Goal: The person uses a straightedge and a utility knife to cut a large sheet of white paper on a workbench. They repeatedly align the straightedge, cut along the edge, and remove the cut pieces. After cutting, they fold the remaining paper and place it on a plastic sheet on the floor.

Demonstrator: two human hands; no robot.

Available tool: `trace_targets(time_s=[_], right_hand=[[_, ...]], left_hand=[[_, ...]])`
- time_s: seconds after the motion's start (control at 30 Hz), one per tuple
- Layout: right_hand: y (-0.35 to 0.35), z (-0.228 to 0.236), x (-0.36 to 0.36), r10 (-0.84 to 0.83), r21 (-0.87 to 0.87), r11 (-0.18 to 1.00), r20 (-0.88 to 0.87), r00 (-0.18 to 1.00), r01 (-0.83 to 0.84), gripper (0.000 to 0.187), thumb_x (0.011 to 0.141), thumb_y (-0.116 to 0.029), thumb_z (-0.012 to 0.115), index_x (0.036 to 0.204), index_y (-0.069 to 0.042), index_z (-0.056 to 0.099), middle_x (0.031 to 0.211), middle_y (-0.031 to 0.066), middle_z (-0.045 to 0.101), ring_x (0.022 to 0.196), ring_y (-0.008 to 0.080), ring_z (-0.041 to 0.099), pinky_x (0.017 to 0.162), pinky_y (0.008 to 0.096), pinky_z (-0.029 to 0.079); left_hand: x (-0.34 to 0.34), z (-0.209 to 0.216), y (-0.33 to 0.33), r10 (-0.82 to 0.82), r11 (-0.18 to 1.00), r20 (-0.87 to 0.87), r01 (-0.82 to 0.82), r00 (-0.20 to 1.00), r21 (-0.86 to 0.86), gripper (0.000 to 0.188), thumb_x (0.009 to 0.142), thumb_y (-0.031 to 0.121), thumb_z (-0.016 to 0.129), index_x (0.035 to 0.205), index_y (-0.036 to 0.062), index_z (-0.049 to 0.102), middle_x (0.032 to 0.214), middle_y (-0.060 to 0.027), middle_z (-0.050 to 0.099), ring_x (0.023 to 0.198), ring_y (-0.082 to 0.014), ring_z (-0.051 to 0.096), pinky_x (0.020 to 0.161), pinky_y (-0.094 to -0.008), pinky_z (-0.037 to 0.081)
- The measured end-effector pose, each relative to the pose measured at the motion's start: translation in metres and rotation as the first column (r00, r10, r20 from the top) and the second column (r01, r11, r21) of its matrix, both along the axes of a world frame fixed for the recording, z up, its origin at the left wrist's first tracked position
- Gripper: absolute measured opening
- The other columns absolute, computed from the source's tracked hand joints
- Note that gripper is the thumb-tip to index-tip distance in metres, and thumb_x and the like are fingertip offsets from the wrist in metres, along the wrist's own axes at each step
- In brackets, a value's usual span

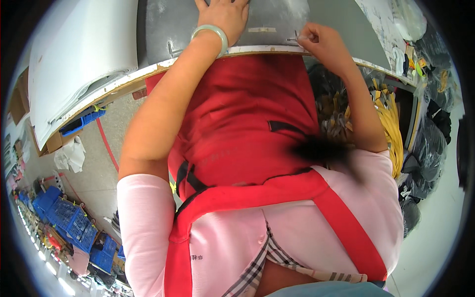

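Note:
My left hand [222, 19] lies flat on a dark grey board [173, 22] on the table, fingers spread. The picture's upper edge cuts off its fingertips, and a pale bangle [221, 35] circles the wrist. At the board's near right corner, my right hand [324, 45] has its fingers curled into a pinch beside a black corner mark [295, 37]. Whatever is between those fingertips is too small to make out. A short beige strip [262, 30] sits on the board between the hands. Another black corner mark [173, 50] is near the left forearm.
A thick white sheet roll [89, 54] covers the table's left side and hangs over its edge [106, 89]. Yellow strips [388, 119] hang below the table at right, near dark plastic bags [425, 158]. Blue crates [69, 220] stand on the floor at lower left.

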State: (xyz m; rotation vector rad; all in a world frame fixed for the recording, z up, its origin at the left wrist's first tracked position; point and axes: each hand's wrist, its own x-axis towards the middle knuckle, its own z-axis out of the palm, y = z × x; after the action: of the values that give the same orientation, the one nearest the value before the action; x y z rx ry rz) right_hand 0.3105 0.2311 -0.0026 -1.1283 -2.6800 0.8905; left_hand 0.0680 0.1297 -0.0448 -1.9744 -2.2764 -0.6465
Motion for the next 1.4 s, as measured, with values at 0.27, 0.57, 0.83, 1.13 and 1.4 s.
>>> trace_targets(time_s=[0.27,0.57,0.83,1.13,1.4], right_hand=[[0.078,-0.007,-0.055,-0.118,0.056,0.990,-0.212,0.970,0.133,0.023,0.091,-0.025,0.068,0.100,-0.004,0.068,0.076,0.0001,0.062,0.070,0.0074,0.056,0.067,0.0244,0.047],[0.129,-0.016,-0.112,0.134,0.383,0.923,-0.256,0.957,-0.026,0.018,0.088,-0.017,0.064,0.084,0.000,0.067,0.088,0.0200,0.066,0.083,0.0393,0.062,0.075,0.0445,0.049],[0.139,-0.018,-0.118,0.023,0.441,0.897,-0.114,0.993,0.030,0.016,0.086,-0.015,0.064,0.085,0.000,0.066,0.082,0.0217,0.066,0.080,0.0392,0.063,0.074,0.0446,0.049],[0.160,-0.028,-0.120,-0.036,0.377,0.924,-0.071,0.997,0.060,0.014,0.084,-0.011,0.063,0.085,0.001,0.068,0.067,0.0138,0.065,0.057,0.0244,0.063,0.057,0.0377,0.050],[0.128,-0.003,-0.163,-0.109,-0.170,0.984,-0.406,0.907,0.042,0.011,0.085,-0.009,0.067,0.082,0.001,0.068,0.068,0.0076,0.065,0.059,0.0128,0.060,0.055,0.0287,0.049]], left_hand=[[-0.003,-0.007,0.000,0.007,0.998,-0.053,-0.010,0.999,-0.063,0.039,0.102,0.027,0.046,0.140,0.0238,0.050,0.147,-0.0089,0.044,0.142,-0.0322,0.034,0.109,-0.0734,0.017],[-0.001,-0.005,0.000,0.025,0.997,-0.068,-0.029,0.997,-0.066,0.037,0.101,0.027,0.047,0.138,0.0231,0.052,0.145,-0.0078,0.046,0.141,-0.0303,0.035,0.111,-0.0705,0.020],[-0.001,-0.008,0.001,0.037,0.998,-0.071,-0.040,0.997,-0.042,0.037,0.101,0.026,0.048,0.138,0.0235,0.052,0.144,-0.0070,0.047,0.141,-0.0293,0.036,0.110,-0.0710,0.020],[-0.001,-0.006,0.000,0.033,0.996,-0.072,-0.039,0.997,-0.075,0.039,0.101,0.026,0.047,0.140,0.0240,0.051,0.146,-0.0066,0.045,0.142,-0.0287,0.034,0.111,-0.0710,0.019],[-0.001,-0.009,0.000,0.033,0.994,-0.100,-0.044,0.994,-0.104,0.041,0.101,0.025,0.046,0.142,0.0220,0.047,0.148,-0.0076,0.042,0.144,-0.0307,0.030,0.110,-0.0736,0.018]])
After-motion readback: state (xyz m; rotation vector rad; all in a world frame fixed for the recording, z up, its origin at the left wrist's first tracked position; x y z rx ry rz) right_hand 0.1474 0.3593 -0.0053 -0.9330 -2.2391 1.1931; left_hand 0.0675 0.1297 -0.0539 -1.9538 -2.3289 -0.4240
